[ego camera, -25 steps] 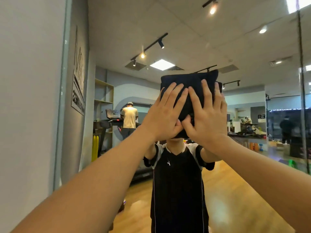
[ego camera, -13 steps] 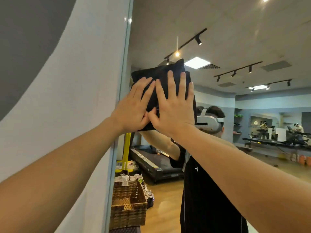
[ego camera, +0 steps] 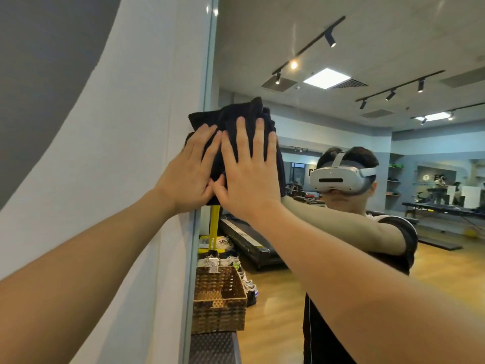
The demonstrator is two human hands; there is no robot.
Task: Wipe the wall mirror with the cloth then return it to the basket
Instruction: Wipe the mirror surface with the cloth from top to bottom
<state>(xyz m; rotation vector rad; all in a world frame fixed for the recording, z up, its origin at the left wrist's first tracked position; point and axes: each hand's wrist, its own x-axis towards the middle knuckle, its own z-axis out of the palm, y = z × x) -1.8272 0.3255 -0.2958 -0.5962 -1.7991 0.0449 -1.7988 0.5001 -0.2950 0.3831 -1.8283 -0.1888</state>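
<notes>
A dark cloth (ego camera: pixel 232 114) is pressed flat against the wall mirror (ego camera: pixel 354 43) at its left edge, partly overlapping the white wall. My left hand (ego camera: pixel 187 177) and my right hand (ego camera: pixel 249 177) lie side by side on the cloth, fingers spread and pointing up, thumbs touching. The cloth is bunched at its top. A woven basket (ego camera: pixel 220 308) shows low down, just right of the mirror's edge, apparently as a reflection.
A white and grey wall (ego camera: pixel 91 153) fills the left. The mirror reflects a person in a headset (ego camera: pixel 338 177), a treadmill (ego camera: pixel 249 240), a yellow post (ego camera: pixel 214 224), shoes and a wooden floor. A dark mesh surface (ego camera: pixel 212 348) sits below the basket.
Both hands have slid the cloth leftward across the mirror to its left edge. The cloth has gone from flat to bunched at the top. The view has turned left.
</notes>
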